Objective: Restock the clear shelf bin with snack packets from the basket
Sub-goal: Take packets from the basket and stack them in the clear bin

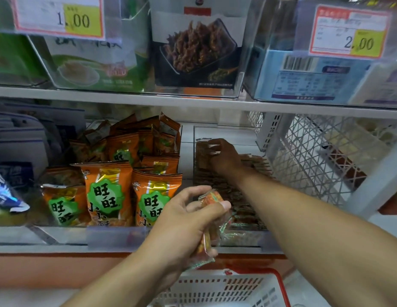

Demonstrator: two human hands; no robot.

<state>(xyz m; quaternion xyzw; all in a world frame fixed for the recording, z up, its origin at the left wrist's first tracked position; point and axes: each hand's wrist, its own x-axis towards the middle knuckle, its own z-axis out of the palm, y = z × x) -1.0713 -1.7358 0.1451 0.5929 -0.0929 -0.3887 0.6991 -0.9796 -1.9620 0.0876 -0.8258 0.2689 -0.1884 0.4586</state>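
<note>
Two hands busy: right hand (224, 155) pinches packets (203, 157) inside the clear bin (224, 132); left hand (188, 220) grips a snack packet (209, 231) above the basket (217, 289).

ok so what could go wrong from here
The left hand holds several packets in a loose pinch over the shelf edge; one could slip and miss the basket. The right hand, deep in the bin, could knock over the packed rows.
</note>
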